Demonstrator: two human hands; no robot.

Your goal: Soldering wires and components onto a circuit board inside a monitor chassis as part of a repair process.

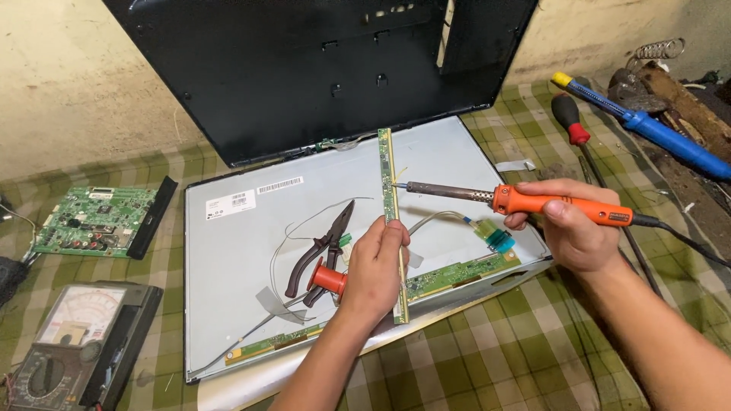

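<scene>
The left hand [373,270] grips a narrow green circuit strip [390,190] standing on edge over the grey panel [244,251]; the right hand [567,228] clasps an orange soldering iron [533,204], its tip touching the strip. Pliers [324,247] lie beside the left hand

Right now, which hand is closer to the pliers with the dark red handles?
Left. The left hand holds the narrow green circuit strip right beside the pliers, nearly touching them. The right hand grips the orange soldering iron well off to their right.
</scene>
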